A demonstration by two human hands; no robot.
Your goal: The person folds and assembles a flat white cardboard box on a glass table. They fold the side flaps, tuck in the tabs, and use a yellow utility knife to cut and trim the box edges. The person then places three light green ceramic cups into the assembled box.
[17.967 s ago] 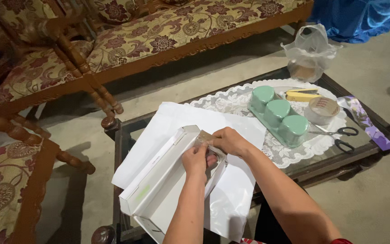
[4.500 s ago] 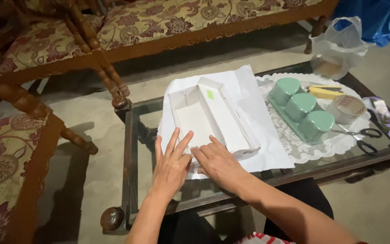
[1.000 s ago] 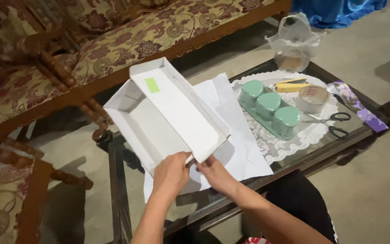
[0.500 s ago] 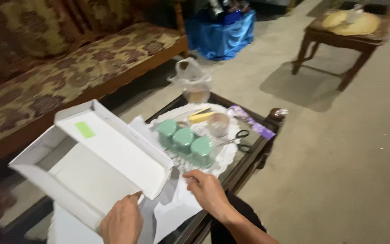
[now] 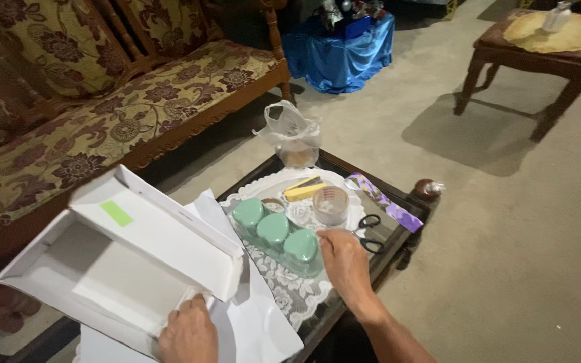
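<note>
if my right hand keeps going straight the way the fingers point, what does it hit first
Probably the scissors: the right hand points up and right across the table, and their black handles lie just past the fingertips. The tape roll sits beyond. Height is unclear.

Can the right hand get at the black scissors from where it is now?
Probably yes: the right hand rests on the table edge just beside the black scissors, with nothing lying between them; the tape roll sits farther back.

white box with green sticker, mint heart-lidded jars, maroon-floral gold sofa, blue cloth.
</note>
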